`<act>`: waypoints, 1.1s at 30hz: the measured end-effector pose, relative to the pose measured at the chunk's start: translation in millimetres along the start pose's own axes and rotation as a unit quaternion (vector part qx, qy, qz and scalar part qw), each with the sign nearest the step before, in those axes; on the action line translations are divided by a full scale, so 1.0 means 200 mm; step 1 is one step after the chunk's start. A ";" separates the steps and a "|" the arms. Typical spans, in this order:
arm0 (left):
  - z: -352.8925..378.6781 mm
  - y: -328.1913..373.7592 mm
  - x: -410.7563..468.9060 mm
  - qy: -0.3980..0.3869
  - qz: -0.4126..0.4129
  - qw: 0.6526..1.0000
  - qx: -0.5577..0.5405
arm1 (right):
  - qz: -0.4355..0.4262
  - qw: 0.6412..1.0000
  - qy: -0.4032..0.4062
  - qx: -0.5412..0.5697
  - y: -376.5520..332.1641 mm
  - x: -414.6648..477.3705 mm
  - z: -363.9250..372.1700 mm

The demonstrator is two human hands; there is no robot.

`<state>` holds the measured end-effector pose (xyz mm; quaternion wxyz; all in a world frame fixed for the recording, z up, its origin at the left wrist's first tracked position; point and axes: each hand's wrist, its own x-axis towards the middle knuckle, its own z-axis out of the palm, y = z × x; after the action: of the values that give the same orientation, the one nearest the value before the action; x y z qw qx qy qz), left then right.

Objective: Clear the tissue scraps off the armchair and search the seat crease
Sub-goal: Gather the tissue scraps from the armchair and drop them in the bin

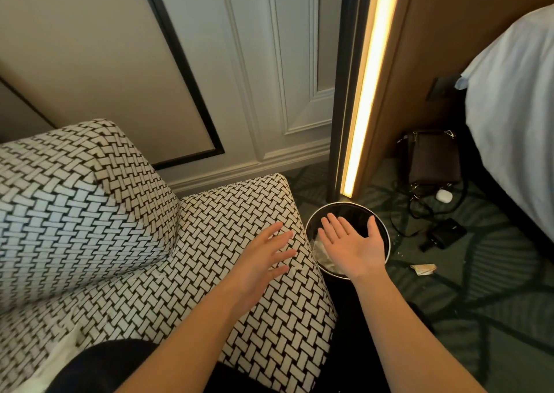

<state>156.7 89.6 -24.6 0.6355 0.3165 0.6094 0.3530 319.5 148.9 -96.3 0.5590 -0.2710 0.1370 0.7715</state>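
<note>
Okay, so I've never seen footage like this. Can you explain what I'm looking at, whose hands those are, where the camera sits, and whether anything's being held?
There is no machine here. A person wears one wide-angle camera on the head, and it looks down at their own bare arms. The left hand is spread, palm down, over the edge of the black-and-white woven-pattern armchair seat, beside a small pale tissue scrap. The right hand is open, palm up, over the round black waste bin, which holds crumpled white tissue. Neither hand holds anything.
</note>
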 end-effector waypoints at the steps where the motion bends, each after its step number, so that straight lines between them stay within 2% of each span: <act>1: -0.01 0.00 -0.02 0.001 0.001 1.000 0.001 | 0.000 1.000 -0.006 -0.011 0.01 -0.02 0.00; 5: -0.09 0.02 -0.11 0.003 0.009 1.000 0.004 | -0.004 0.997 -0.012 -0.076 0.06 -0.12 0.02; 12: -0.28 0.03 -0.34 0.015 0.041 0.999 0.024 | -0.028 0.989 0.023 -0.143 0.13 -0.29 0.06; 17: -0.46 0.05 -0.54 0.039 0.078 0.996 -0.018 | -0.014 0.975 -0.020 -0.219 0.26 -0.44 0.26; 25: -0.86 0.00 -0.90 0.112 0.148 0.976 -0.111 | 0.038 0.946 -0.102 -0.304 0.73 -0.63 0.56; 30: -1.19 -0.18 -1.14 0.204 0.161 0.955 -0.139 | 0.107 0.910 -0.156 -0.369 1.19 -0.71 0.64; 33: -1.31 -0.34 -1.26 0.270 0.150 0.936 -0.171 | 0.130 0.883 -0.160 -0.422 1.45 -0.73 0.61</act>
<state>-103.3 -164.4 43.1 0.4311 0.1831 0.6341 0.6153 49.5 -1.1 59.5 0.3010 -0.3338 -0.2585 0.8550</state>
